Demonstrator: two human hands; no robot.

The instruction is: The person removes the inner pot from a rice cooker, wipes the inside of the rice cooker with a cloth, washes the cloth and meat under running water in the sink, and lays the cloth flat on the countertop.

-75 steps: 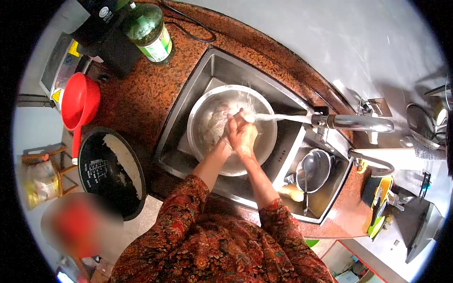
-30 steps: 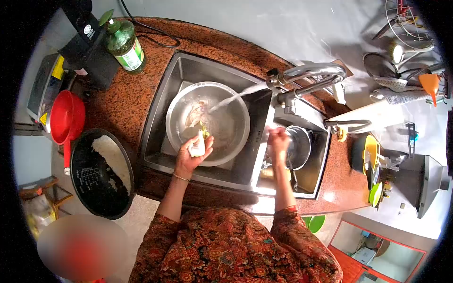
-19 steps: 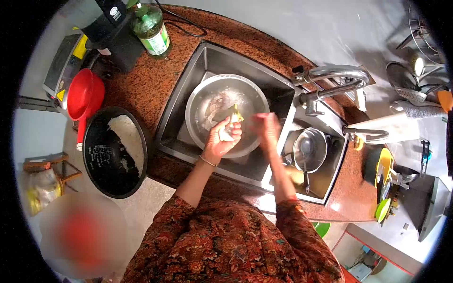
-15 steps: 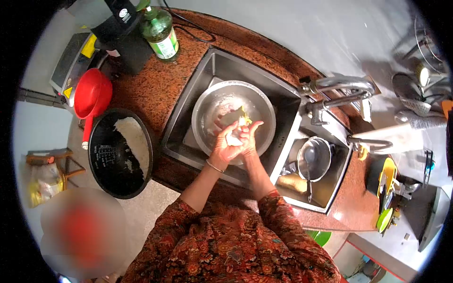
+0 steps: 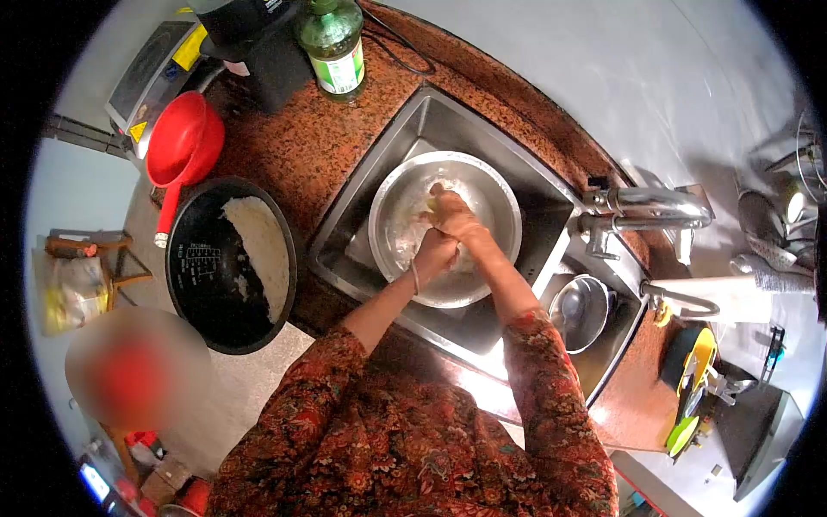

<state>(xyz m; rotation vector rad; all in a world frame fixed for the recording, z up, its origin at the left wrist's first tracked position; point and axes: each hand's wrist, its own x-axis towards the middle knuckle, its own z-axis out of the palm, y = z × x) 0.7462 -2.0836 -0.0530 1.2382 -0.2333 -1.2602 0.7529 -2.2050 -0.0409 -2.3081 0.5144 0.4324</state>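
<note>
A round metal basin (image 5: 508,237) sits in the larger sink compartment, with cloudy water and pale bits in it. Both hands are over the basin. My left hand (image 5: 437,252), with a bracelet at the wrist, is closed near the basin's middle, against my right wrist; anything inside it is hidden. My right hand (image 5: 458,215) reaches farther across, fingers drawn together and angled down toward the water. A small yellowish patch shows beside its fingers, but I cannot make out what they hold.
Left of the sink are a black pot (image 5: 226,297) with white rice and a red dipper (image 5: 185,142). A green bottle (image 5: 336,56) stands behind. The tap (image 5: 646,205) is at right, and a metal pot (image 5: 581,314) lies in the smaller compartment. A blurred person (image 5: 138,370) is lower left.
Palms that were together and upturned around something pale and yellowish are now turned over and lower. My right hand has moved ahead of the left. The whole view has shifted slightly.
</note>
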